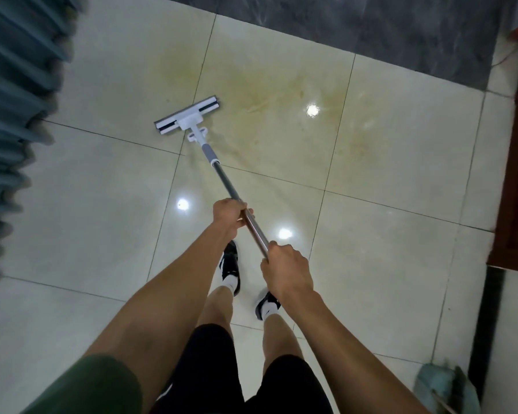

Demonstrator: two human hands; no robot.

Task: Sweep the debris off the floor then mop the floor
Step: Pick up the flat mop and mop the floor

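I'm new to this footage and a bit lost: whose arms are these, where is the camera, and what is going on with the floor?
The single picture comes from a camera worn on a person's head, looking down at their own arms and feet. There is no machine. The left hand and the right hand each wrap a grip around the long silver metal mop handle. Its flat white mop head rests on the glossy pale tiled floor, beside a yellowish smeared stain. Blue pleated curtains hang at the left.

- No text, label, brand or number can be read anywhere.
- The white marks on the black shoes (231, 265) are too blurred to make out.
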